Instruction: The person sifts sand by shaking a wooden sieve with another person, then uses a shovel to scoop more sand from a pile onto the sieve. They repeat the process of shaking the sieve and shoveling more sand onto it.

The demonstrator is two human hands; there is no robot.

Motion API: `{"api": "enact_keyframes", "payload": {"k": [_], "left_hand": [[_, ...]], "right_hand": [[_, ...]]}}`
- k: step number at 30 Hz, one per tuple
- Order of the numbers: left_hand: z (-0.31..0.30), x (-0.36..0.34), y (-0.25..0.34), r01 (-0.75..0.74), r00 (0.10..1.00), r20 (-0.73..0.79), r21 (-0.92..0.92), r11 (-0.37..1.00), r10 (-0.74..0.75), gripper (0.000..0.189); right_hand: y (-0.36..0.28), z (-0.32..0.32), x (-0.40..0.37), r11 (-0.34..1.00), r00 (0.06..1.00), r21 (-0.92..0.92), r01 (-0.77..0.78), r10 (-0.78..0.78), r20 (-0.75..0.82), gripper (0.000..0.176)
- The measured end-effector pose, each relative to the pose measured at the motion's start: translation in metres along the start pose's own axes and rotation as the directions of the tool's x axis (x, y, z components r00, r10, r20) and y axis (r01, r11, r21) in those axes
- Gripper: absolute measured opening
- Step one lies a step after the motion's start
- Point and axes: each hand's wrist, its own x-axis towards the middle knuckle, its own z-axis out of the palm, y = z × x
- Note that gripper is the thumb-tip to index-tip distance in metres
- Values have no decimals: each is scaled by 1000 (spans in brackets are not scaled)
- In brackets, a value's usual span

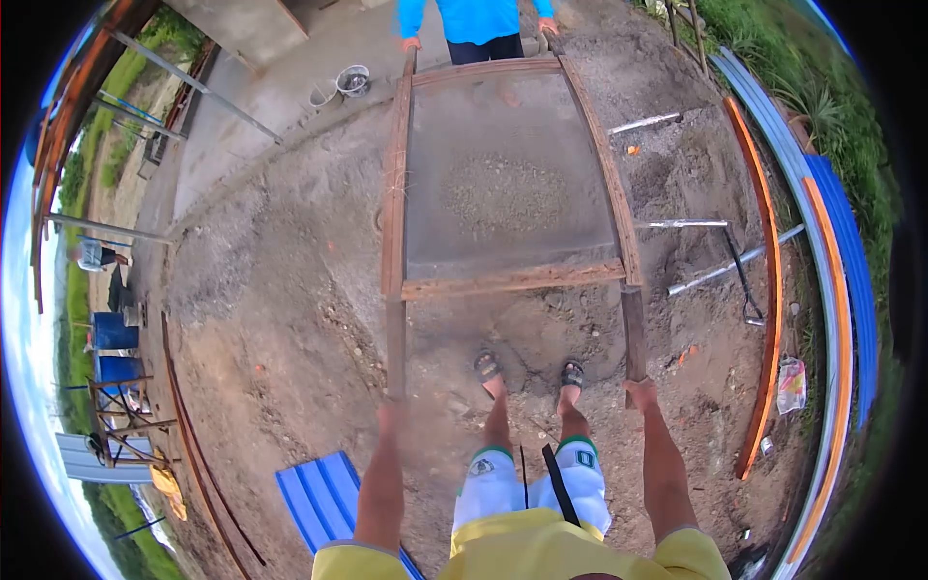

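Observation:
Between me and a co-worker in a blue top (483, 24) hangs or rests a large wooden-framed sieve (512, 287) with long handles; how it is supported I cannot make out. Small gravel (507, 191) lies in a patch at the middle of its mesh. My left hand (391, 416), blurred, is closed round the end of the left handle. Around the end of the right handle, my right hand (641, 392) is closed too. Across the frame, the co-worker's hands are at the far handle ends.
Sandy ground with pebbles surrounds my sandalled feet (488, 367). Buckets (353, 80) stand near the far left corner of the sieve. To the right lie a shovel (744, 275), metal tubes (672, 223) and an orange beam (768, 242). A blue corrugated sheet (319, 498) lies at lower left.

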Motion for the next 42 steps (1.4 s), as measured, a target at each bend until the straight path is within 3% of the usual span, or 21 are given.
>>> {"api": "enact_keyframes", "payload": {"k": [2,3,5,9,11,13,14,16,19,22,23,24,26,27,30,31,33,35,36,38,42], "left_hand": [[-105,-28,132,-54,998,17,-48,997,55,43],[-115,-6,146,-99,995,-28,61,993,100,42],[-127,15,159,-98,995,-2,52,994,98,47],[-72,-19,91,-80,986,-142,87,993,91,52],[-19,-35,7,24,998,53,-89,996,-20,52],[-9,-101,-25,147,987,49,130,981,-154,50],[65,-75,-131,-37,999,14,18,999,37,45],[43,-124,-122,153,963,240,-130,980,-118,35],[67,-115,-150,287,927,325,-290,913,-188,24],[24,-65,-60,179,935,334,-161,971,-117,22],[-6,-47,-7,186,934,334,-146,972,-128,22],[32,26,-35,12,990,142,-166,986,12,23],[-97,-28,122,18,993,114,-152,988,-1,32],[-114,-15,144,-61,998,1,34,998,61,34],[-99,45,116,-149,988,40,8,989,149,39],[-114,9,126,-49,986,156,-106,993,65,40],[-37,22,40,21,993,117,-46,999,-15,30],[31,-4,-59,61,993,116,-237,970,-35,30],[59,-20,-104,147,980,182,-389,910,-80,27],[58,-81,-130,183,912,377,-23,983,-161,45],[3,-141,-71,223,887,428,-71,972,-172,28]], "right_hand": [[-73,-14,38,992,996,-88,88,-90,-14,59],[-111,-25,37,960,961,-182,213,-240,-140,47],[-136,-45,30,966,966,-174,193,-219,-141,47],[-69,-29,11,973,976,-196,123,-154,-151,46],[7,-9,-15,997,998,-76,0,-5,-62,56],[60,-7,-65,997,996,-33,-74,72,-55,46],[72,-15,-88,989,990,35,-144,143,11,45],[88,-26,-109,961,963,127,-245,226,145,40],[106,-33,-98,937,927,186,-296,235,291,35],[64,-18,-42,976,954,136,-173,131,269,30],[72,6,3,993,987,60,-97,88,134,32],[7,-1,8,997,1000,-75,-17,18,11,41],[-82,-17,24,978,988,-146,147,-151,-18,49],[-99,-20,41,966,983,-183,181,-183,7,47],[-116,-31,43,982,983,-47,184,-184,11,44],[-102,-29,40,986,987,35,161,-161,11,42],[-65,-30,0,947,971,-249,203,-227,-70,41],[6,-13,-27,988,1000,-153,-11,8,-16,50],[19,-17,-56,996,997,-47,-74,74,-2,36],[61,-23,-95,986,986,64,-157,152,72,24],[165,6,-72,972,982,152,-182,170,85,27]]}}
